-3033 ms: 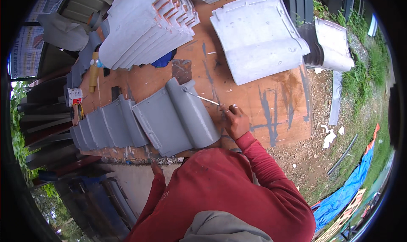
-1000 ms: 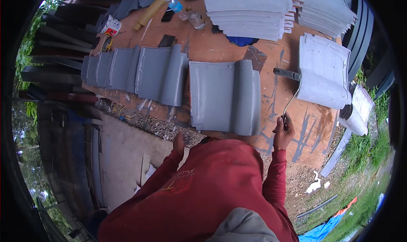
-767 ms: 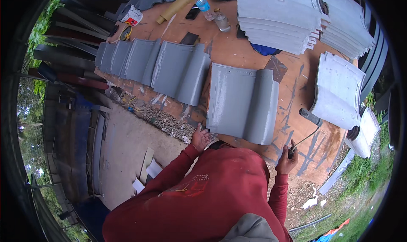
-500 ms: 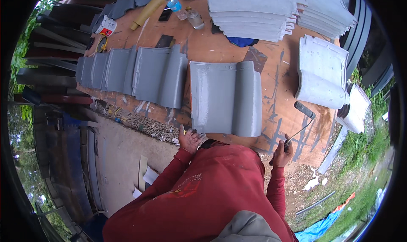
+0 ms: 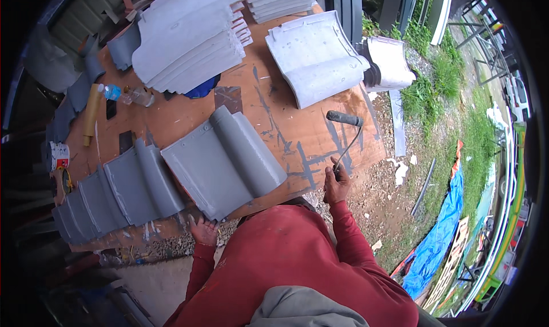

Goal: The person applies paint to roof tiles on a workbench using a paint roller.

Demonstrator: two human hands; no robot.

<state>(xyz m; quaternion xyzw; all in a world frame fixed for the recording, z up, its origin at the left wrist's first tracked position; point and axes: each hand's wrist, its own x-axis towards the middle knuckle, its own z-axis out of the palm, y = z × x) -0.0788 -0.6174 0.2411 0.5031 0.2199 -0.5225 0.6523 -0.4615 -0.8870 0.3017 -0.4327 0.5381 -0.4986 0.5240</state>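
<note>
In my right hand (image 5: pixel 337 182) is the handle of a small paint roller (image 5: pixel 344 119). Its dark grey-coated sleeve hovers over or rests on the right part of the table; I cannot tell which. A grey-painted roof tile (image 5: pixel 211 161) lies in front of me on the table, its raised curve toward the right. By the tile's near left corner is my left hand (image 5: pixel 204 232), palm up with fingers apart and nothing in it. Farther right, an unpainted whitish roof tile (image 5: pixel 318 58) lies on the table.
Grey tiles (image 5: pixel 94 198) overlap in a row along the left. Stacks of whitish tiles (image 5: pixel 189 35) stand at the back of the wooden table (image 5: pixel 257 106). Bottles (image 5: pixel 140 96), a cardboard-coloured tube (image 5: pixel 90 115) and a white tub (image 5: pixel 59 155) sit at left. Gravel and grass border the right.
My view has swung to the right, so the table and tiles appear shifted left and tilted. The roller is still in my right hand, and my left hand stays open near the tile's corner.
</note>
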